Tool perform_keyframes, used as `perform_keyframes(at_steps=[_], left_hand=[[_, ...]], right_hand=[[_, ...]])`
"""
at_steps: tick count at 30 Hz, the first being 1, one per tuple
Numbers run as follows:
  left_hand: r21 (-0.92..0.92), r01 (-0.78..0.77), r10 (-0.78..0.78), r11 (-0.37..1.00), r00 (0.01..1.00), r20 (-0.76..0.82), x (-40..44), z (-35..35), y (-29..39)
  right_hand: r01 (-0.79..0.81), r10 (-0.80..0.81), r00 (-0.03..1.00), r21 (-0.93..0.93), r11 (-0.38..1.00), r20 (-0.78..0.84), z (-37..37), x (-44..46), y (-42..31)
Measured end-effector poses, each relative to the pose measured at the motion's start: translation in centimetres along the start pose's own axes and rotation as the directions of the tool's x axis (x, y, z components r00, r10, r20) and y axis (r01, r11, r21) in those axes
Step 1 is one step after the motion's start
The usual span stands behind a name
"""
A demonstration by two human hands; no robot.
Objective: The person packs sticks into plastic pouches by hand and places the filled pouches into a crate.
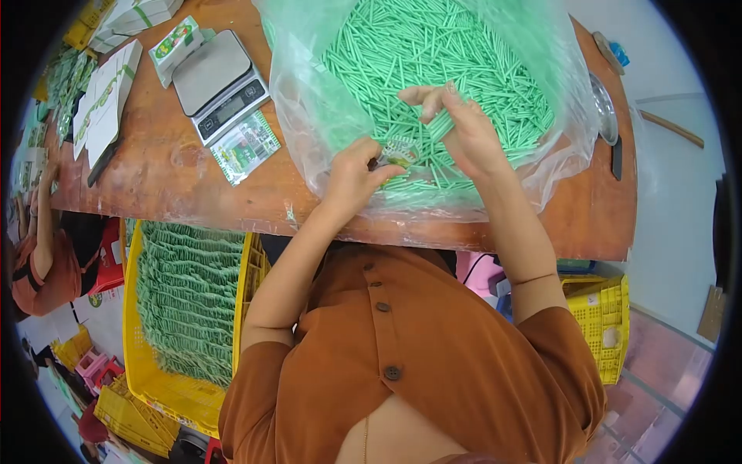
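Observation:
A big clear plastic bag [305, 143] lies wide open on the table, full of thin light-green sticks [433, 46]. At its near edge my left hand [355, 174] is closed, pinching a small clear printed packet [402, 151] between thumb and fingers. My right hand [470, 133] is just above the sticks, to the right of the packet. Its fingers are curled round a small bundle of green sticks [441, 125], partly hidden by the fingers.
A digital scale [224, 116] stands left of the bag, with a flat printed pouch [246, 147] before it. White cartons [108, 100] lie further left. Below the table edge is a yellow crate [133, 340] of filled green packets. Another person's arm [45, 216] shows far left.

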State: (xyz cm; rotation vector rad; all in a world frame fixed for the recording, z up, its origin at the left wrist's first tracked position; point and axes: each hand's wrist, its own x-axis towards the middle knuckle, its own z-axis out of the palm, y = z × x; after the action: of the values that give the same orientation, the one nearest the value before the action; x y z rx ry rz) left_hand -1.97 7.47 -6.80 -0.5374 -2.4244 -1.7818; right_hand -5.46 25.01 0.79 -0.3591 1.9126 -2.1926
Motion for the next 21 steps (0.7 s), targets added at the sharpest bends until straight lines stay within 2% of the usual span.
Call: perform_keyframes(at_steps=[2,4,5,6,7,8,10,11,12,13,14,15,16,17,18,20,21], left_hand=[[0.042,-0.013,0.012,0.999,1.000,0.013,-0.2,-0.2,0.1],[0.081,-0.049,0.047,0.996,0.999,0.024,-0.2,-0.5,0.3],[-0.002,0.003,-0.002,1.000,1.000,0.017,-0.6,-0.4,0.2],[-0.091,0.052,-0.051,0.994,0.999,0.006,-0.6,-0.1,-0.4],[-0.228,0.022,-0.024,0.973,1.000,-0.006,-0.4,0.3,-1.4],[-0.237,0.020,-0.026,0.971,0.999,-0.022,-0.6,0.5,-2.2],[-0.309,0.097,-0.088,0.946,0.995,0.042,-0.2,-0.3,-1.2],[-0.309,0.086,-0.078,0.947,0.996,0.037,0.1,-0.5,-1.0],[-0.399,0.105,-0.093,0.911,0.994,0.048,0.4,-0.6,-0.7],[-0.487,0.119,-0.105,0.865,0.993,0.056,0.7,-0.7,-0.4],[-0.488,0.100,-0.090,0.867,0.995,0.045,0.7,-0.5,0.3],[-0.560,0.166,-0.177,0.812,0.984,0.035,0.5,-0.1,1.3],[-0.627,0.217,-0.257,0.748,0.966,0.026,1.0,-0.3,1.8],[-0.586,0.275,-0.272,0.763,0.958,0.096,0.9,-0.3,0.2],[-0.583,0.267,-0.266,0.767,0.960,0.090,1.1,-0.5,0.5],[-0.885,0.261,-0.373,0.385,0.921,0.110,1.3,-0.6,1.3],[-0.905,0.248,-0.388,0.346,0.916,0.103,1.3,-1.1,0.9]], right_hand=[[0.040,-0.040,0.999,-0.033,0.999,0.005,1.2,-0.3,-0.2],[0.026,-0.011,0.999,-0.293,0.956,0.050,2.6,-0.4,1.0],[-0.137,0.151,0.987,-0.229,0.964,0.047,2.9,-0.9,2.2],[-0.122,0.132,0.990,-0.194,0.973,0.040,3.2,-1.4,2.2],[-0.114,0.122,0.992,-0.162,0.980,0.040,3.3,-1.7,2.4],[0.085,-0.087,0.996,-0.326,0.941,0.008,2.8,-1.9,3.2],[0.054,-0.032,0.998,-0.391,0.919,0.063,2.5,-2.2,2.3],[0.035,0.012,0.995,-0.451,0.892,0.101,2.5,-2.1,1.8],[0.026,-0.019,1.000,-0.393,0.919,0.023,3.0,-2.1,2.0],[0.040,-0.031,0.999,-0.404,0.914,0.028,3.3,-2.0,2.1],[0.038,-0.069,0.992,-0.284,0.958,-0.102,3.6,-1.7,2.2],[0.057,-0.092,0.969,-0.157,0.986,-0.231,3.7,-1.3,2.4],[0.028,-0.022,0.961,0.020,0.999,-0.275,3.5,-0.2,2.3],[0.005,-0.004,0.967,0.004,1.000,-0.255,3.5,0.2,1.9],[-0.018,0.015,0.971,-0.012,1.000,-0.237,3.4,0.5,1.4],[0.013,-0.019,0.965,-0.025,1.000,-0.262,1.9,1.4,0.6],[0.041,-0.043,0.952,-0.014,0.999,-0.301,1.0,1.9,0.0]])
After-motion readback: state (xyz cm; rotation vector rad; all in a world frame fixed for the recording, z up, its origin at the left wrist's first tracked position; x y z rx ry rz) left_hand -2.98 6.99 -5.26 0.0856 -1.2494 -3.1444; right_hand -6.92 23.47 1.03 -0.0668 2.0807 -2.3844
